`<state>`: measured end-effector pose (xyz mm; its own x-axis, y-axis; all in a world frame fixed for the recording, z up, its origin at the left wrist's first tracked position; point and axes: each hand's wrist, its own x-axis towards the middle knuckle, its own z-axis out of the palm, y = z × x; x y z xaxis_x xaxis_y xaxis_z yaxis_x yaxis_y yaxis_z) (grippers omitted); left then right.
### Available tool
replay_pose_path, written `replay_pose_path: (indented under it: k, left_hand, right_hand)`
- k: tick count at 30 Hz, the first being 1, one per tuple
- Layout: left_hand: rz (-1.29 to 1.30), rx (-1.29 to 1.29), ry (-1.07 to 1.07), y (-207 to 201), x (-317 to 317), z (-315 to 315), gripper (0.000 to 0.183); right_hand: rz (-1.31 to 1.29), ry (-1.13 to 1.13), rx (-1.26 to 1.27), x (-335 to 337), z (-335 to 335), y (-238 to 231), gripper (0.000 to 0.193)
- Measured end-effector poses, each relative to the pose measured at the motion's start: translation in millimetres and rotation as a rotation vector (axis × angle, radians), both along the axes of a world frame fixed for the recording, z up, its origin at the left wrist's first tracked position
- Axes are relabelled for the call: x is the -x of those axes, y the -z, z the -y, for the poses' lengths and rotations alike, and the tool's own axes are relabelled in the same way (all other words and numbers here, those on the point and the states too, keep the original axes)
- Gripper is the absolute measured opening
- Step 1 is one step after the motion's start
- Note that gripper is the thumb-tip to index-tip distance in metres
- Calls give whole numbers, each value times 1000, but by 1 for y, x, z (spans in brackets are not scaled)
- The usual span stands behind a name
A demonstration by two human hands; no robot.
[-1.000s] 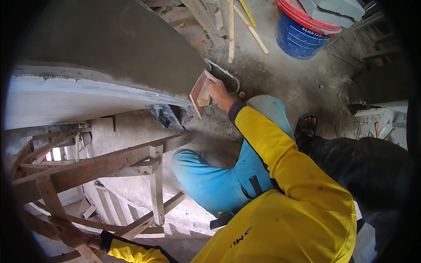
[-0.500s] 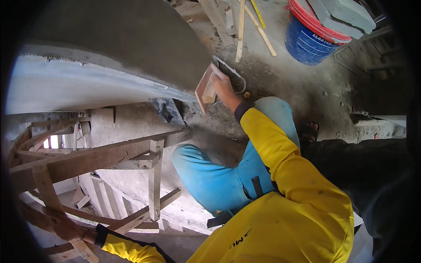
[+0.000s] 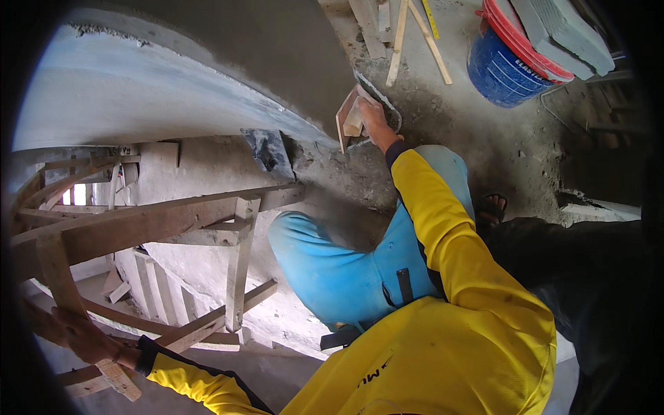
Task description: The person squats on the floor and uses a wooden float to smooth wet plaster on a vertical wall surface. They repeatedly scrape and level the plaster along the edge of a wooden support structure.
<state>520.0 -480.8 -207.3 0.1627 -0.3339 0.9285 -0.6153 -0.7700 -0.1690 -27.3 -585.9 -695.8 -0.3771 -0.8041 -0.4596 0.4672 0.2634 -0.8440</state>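
Note:
My right hand (image 3: 375, 122) grips the handle of a plastering float (image 3: 345, 117). Its flat board is tilted on edge, close to the end of a grey plastered surface (image 3: 277, 48). A thin whitish rim curves along that corner beside the float. At the lower left, my left hand (image 3: 90, 340) is closed round an upright wooden post (image 3: 61, 270) of a timber frame; its fingers are dark and partly hidden. A long timber rail (image 3: 152, 220) runs across the frame above this hand.
A blue bucket (image 3: 503, 72) with a red rim carries grey slabs (image 3: 546, 34) at the upper right. Loose wooden strips (image 3: 398, 45) lie on the dusty floor. Dark crumpled sheeting (image 3: 268, 153) hangs below the pale wall face (image 3: 159, 90). A sandalled foot (image 3: 492, 207) is at right.
The whole view has shifted slightly. My right hand and the float have moved a little away from me along the plastered edge. My left hand keeps its hold on the post.

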Motion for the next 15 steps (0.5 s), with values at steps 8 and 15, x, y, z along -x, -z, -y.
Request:
replay_pose_path:
  k: [8, 15]
  left_hand:
    - [97, -16, -66, -7, -10, -4, 79]
    - [90, -26, -67, -10, -12, 9, 69]
  right_hand:
    - [107, -33, 63, -9, -7, -13, 40]
    - [429, -160, -109, 9, -2, -1, 32]
